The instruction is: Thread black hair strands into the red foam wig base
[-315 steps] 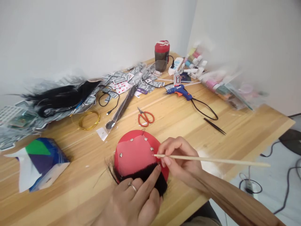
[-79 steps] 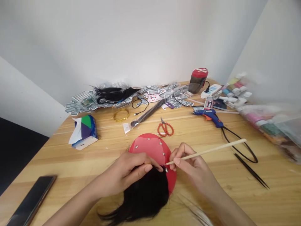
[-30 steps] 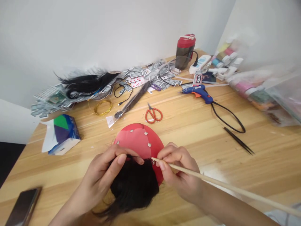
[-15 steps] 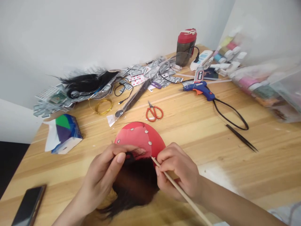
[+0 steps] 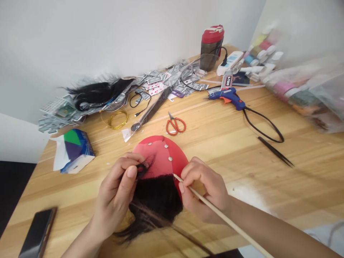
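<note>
The left hand [image 5: 115, 197] is pinching a small black tuft of hair [image 5: 141, 171] over the round red board [image 5: 177, 152], by the tabletop's [image 5: 217, 143] near edge. The right hand [image 5: 208, 190], nearer the black hair patch's [image 5: 158, 193] top right corner, is gripping a long wooden stick [image 5: 215, 210], its tip pointing there, its tail slanting toward that edge.

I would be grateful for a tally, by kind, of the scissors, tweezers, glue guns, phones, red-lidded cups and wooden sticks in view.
Scissors: 1
Tweezers: 1
Glue gun: 1
Phone: 1
Red-lidded cup: 1
Wooden stick: 1, in the right hand
Total: 6
</note>
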`<state>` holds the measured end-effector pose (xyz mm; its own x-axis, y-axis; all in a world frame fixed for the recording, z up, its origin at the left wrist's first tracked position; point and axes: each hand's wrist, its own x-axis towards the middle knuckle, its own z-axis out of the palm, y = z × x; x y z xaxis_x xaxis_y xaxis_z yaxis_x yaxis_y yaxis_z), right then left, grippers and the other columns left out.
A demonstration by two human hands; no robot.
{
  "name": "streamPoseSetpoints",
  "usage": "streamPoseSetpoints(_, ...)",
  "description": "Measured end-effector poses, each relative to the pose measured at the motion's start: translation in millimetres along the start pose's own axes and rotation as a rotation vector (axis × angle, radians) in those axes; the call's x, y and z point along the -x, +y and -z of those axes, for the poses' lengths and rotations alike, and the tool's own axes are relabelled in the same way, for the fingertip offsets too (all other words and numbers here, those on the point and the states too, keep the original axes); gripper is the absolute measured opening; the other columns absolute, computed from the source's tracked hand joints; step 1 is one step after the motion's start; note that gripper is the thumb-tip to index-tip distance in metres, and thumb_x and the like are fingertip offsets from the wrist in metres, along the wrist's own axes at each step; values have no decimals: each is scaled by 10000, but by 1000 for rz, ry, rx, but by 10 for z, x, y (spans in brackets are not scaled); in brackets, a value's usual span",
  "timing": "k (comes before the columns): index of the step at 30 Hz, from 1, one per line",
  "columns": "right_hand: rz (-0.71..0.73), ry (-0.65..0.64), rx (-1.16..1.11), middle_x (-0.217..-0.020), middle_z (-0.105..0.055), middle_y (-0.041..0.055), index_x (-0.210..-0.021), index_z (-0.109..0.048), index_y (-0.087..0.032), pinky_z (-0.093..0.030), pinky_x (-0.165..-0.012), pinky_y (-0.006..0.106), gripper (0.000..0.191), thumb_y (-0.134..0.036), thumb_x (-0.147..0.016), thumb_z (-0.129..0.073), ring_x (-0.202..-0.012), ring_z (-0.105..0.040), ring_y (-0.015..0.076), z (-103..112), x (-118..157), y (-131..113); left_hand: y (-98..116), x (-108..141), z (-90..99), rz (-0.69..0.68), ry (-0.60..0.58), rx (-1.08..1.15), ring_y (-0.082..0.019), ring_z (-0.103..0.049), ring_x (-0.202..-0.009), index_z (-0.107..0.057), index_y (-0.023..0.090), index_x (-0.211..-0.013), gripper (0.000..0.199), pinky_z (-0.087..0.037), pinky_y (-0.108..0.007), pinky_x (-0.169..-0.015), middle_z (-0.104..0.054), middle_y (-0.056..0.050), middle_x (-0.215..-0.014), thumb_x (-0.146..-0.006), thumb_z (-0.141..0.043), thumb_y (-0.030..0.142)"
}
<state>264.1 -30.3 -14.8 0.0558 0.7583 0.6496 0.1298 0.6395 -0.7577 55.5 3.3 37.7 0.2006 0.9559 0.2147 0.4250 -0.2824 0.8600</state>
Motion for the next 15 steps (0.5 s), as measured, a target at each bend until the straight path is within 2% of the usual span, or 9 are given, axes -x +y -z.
streamPoseSetpoints(3, 48, -16, 37, -722, -600, -2, -919, -513, -251, -493, -610, 289, 332, 25, -745, -574, -626, -570, 163, -6, 14, 6, -13, 13, 22, -12, -31, 31, -132, -585, -747, -670, 250, -875, 246, -470, -205, -553, -662, -19, -980, -1020, -567, 421)
streamPoseSetpoints(6, 154, -60, 126, -708, -613, 0, -915, -507, -256, -520, -636, 304, 325, 19, -761, -586, -625, -584, 169, 6, 27, 25, -7, 25, 22, -11, -39, 55, -130, -600, -761, -682, 252, -908, 224, -459, -188, -529, -659, -18, -927, -1018, -576, 415)
streamPoseSetpoints(9, 187, -81, 155, -706, -627, 0, -916, -500, -259, -538, -642, 308, 322, 12, -773, -597, -621, -588, 166, 1, 35, 42, 27, 30, 1, 60, -39, 94, -99, -524, -569, -663, 246, -864, 295, -394, -176, -410, -646, 4, -817, -1018, -554, 473)
streamPoseSetpoints(11, 160, -33, 123, -703, -620, -4, -912, -508, -258, -528, -629, 303, 321, 20, -777, -595, -612, -581, 161, -18, 39, 43, 52, 33, -8, 99, -46, 121, -81, -467, -479, -650, 241, -840, 330, -347, -172, -351, -641, 15, -765, -1015, -546, 501)
streamPoseSetpoints(15, -6, 51, -25, -702, -582, -19, -897, -517, -253, -476, -581, 273, 331, 37, -754, -587, -591, -545, 146, -51, 50, 19, 50, 33, -5, 115, -60, 148, -63, -454, -428, -674, 253, -904, 291, -327, -161, -330, -651, 27, -745, -1026, -537, 479)
